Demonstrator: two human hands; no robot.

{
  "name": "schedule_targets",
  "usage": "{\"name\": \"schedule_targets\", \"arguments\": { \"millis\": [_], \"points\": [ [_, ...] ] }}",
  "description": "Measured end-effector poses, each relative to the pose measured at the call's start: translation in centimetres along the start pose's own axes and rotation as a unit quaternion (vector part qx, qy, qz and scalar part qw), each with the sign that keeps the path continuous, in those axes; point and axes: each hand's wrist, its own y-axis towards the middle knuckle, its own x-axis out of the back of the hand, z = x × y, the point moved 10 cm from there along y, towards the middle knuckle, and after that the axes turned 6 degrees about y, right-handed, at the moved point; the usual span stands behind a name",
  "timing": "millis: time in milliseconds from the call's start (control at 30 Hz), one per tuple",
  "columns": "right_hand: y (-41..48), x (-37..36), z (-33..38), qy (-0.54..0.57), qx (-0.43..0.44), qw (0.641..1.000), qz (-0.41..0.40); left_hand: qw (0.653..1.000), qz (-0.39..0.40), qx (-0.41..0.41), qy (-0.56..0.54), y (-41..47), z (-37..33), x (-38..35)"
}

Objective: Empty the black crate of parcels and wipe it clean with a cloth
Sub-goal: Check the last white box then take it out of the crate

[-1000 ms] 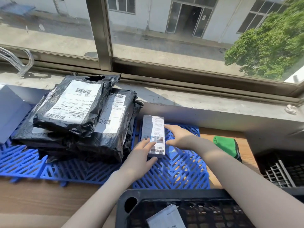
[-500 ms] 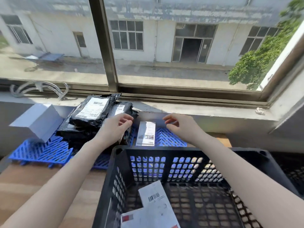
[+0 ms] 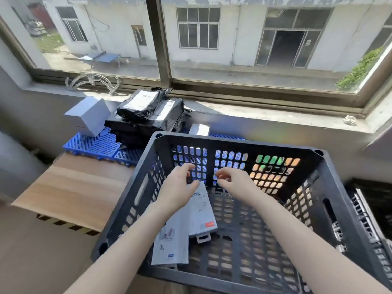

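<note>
A black crate (image 3: 233, 142) fills the lower right of the frame, standing on a wooden table (image 3: 74, 187) below a wide window (image 3: 233, 43) with a concrete sill (image 3: 265, 116). Both hands hover inside it with fingers loosely curled, holding nothing: the left hand (image 3: 178, 192) is over the upper end of two flat white parcels (image 3: 201, 213) on the crate floor, and the right hand (image 3: 235, 181) is beside it. At upper left, blue grid mats (image 3: 95, 143) carry stacked black bagged parcels (image 3: 146, 115) and a white box (image 3: 89, 115). A green cloth (image 3: 270, 160) shows through the crate's far wall.
</note>
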Motion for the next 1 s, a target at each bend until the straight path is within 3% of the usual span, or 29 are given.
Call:
{"name": "schedule_targets", "arguments": {
  "millis": [100, 167, 300, 433, 667, 1000],
  "points": [
    [-0.8, -3.1, -2.8, -0.002, -0.04, 0.999, 0.031, 0.985, 0.142, 0.048, 0.083, -2.1, 2.2, -5.8],
    [-1.1, -5.0, -4.4, -0.012, -0.059, 0.997, 0.048, 0.971, 0.193, 0.062, 0.129, -2.5, 3.0, -7.8],
    [-1.3, -8.0, -7.2, -0.034, -0.099, 0.989, 0.102, 0.946, 0.211, 0.037, 0.243, -1.7, 3.2, -9.2],
    [-1.2, -9.7, -8.7, -0.035, -0.117, 0.985, 0.124, 0.926, 0.255, 0.063, 0.272, -0.9, 5.1, -11.7],
    [-1.3, -12.1, -10.5, 0.012, -0.143, 0.978, 0.153, 0.897, 0.247, 0.071, 0.36, 0.5, 8.8, -13.1],
    [-1.2, -13.6, -11.2, 0.099, -0.166, 0.972, 0.133, 0.914, 0.212, 0.02, 0.344, 1.7, 9.1, -12.8]
  ]
}}
